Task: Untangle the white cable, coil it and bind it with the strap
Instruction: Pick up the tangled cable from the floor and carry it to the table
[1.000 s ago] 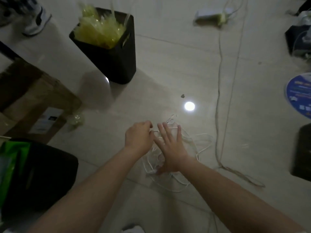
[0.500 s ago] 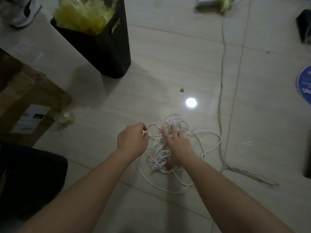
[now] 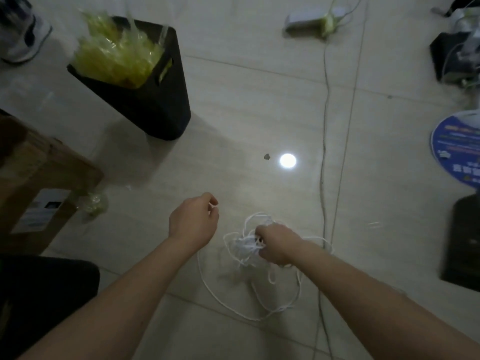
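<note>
The thin white cable (image 3: 280,307) lies in a loose tangle on the pale tiled floor. My right hand (image 3: 276,245) is closed around a bunch of its loops and lifts them a little off the tiles; long slack loops trail below toward me. My left hand (image 3: 193,220) is curled to the left of the tangle, pinching a short white piece of the cable between thumb and fingertips. No strap is visible.
A black bin (image 3: 145,100) full of yellow plastic stands at the upper left. A cardboard box (image 3: 39,183) sits at the left. A grey cord (image 3: 323,141) runs down the floor on the right, near a blue round disc (image 3: 457,149) and a dark object (image 3: 462,245).
My right hand went from flat on the tangle to a fist gripping a bunch of loops. My left hand has drawn away to the left, holding its piece of cable.
</note>
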